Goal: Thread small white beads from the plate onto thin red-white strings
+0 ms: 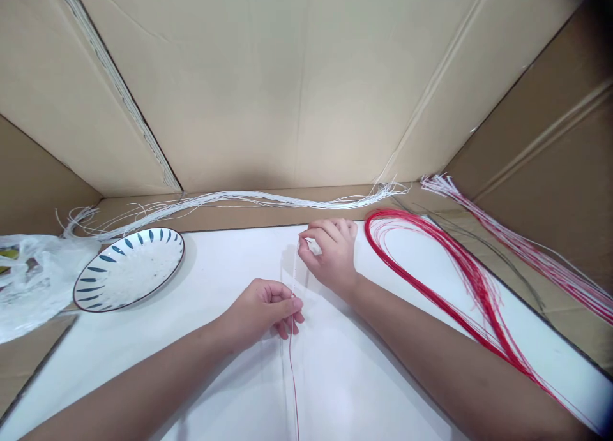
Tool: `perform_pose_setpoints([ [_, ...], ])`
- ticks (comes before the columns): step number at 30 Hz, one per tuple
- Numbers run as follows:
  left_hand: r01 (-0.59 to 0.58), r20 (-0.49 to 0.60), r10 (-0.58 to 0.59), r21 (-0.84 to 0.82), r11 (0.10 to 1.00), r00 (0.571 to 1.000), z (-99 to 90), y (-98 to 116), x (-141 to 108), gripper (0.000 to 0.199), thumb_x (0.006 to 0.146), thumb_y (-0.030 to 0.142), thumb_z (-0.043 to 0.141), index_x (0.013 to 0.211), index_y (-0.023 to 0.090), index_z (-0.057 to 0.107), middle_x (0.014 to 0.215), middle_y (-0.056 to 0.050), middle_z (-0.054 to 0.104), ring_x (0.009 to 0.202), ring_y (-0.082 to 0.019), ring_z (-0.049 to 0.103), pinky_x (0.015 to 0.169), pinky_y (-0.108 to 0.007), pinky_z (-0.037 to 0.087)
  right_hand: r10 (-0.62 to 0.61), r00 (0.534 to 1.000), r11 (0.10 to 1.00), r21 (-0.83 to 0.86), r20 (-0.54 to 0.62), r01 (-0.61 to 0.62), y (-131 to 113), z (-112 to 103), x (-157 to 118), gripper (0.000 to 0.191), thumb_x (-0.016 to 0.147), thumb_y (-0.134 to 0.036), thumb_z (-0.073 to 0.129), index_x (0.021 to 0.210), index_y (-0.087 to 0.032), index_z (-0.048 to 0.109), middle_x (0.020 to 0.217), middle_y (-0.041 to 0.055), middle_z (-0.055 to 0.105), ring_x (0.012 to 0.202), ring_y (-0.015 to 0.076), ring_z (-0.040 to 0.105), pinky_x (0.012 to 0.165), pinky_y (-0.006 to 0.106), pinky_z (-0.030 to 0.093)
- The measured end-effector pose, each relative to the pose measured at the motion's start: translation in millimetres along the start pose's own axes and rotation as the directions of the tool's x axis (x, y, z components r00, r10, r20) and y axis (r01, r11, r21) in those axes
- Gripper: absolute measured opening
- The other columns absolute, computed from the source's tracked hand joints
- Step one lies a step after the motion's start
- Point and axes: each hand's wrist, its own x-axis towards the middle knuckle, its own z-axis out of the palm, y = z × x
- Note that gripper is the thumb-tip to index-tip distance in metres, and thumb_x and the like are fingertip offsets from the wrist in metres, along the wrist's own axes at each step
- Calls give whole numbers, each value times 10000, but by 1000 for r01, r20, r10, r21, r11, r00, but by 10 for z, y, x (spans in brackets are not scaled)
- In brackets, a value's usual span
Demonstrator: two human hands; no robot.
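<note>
Red thread [294, 378] | left hand [262, 310] pinching it | right hand [332, 254] pinching white strand [294, 267]

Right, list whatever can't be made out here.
All in the head view:
Lower end of the thin cord in the left hand: cut off by the bottom edge.
Its upper tip, at the right hand: too fine.
Contents of the plastic bag: obscured by crinkled plastic.
Specks on the plate: too small.
Pink-and-white strands: cut off by the right edge.
</note>
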Motion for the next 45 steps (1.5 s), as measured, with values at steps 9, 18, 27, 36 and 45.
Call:
perform_pose_setpoints([
  [9, -85, -165, 80, -25, 996, 983, -10, 51, 21, 411, 738, 529, 830, 682, 161, 655, 608, -26, 694, 489, -101, 599, 503, -228, 428, 407, 702, 602, 406, 585, -688, -33, 43, -5, 384, 918, -504, 569, 801, -173, 724, 816, 79, 711, 670, 162, 557, 685, 326, 467],
  [18, 9, -96, -6, 33, 999, 995, 27, 55, -11, 362, 792, 456, 797, 652, 152, 658, 569, -50, 691, 416, -96, 533, 404, -213, 346, 337, 530, 136, 517, 778, -845, -234, 61, -85, 480, 780, -634, 773, 728, -161, 715, 764, 37, 695, 629, 90, 506, 631, 242, 415],
  [27, -113, -171, 113, 14, 994, 979, -40, 26, 3, 395, 810, 534, 767, 728, 150, 718, 660, -40, 700, 508, -105, 580, 512, -242, 444, 335, 482, 31, 502, 809, -864, -225, 50, -33, 559, 681, -691, 827, 868, -168, 767, 879, 49, 738, 658, 94, 549, 629, 251, 440],
  [36, -114, -222, 126, 65, 991, 967, -35, 9, 19, 379, 820, 498, 771, 683, 149, 709, 631, -61, 705, 483, -114, 559, 513, -257, 412, 295, 450, 70, 451, 843, -890, -238, 55, -103, 405, 759, -536, 844, 876, -149, 811, 809, 26, 722, 649, 75, 550, 682, 251, 445],
  [45, -181, -294, 201, 93, 979, 934, -41, 30, 32, 392, 836, 529, 740, 694, 165, 721, 652, -25, 660, 534, -105, 545, 546, -256, 433, -30, 370, 103, 372, 928, -923, -295, -45, -32, 399, 782, -491, 839, 819, -102, 759, 614, 25, 638, 641, 208, 695, 699, 357, 516],
])
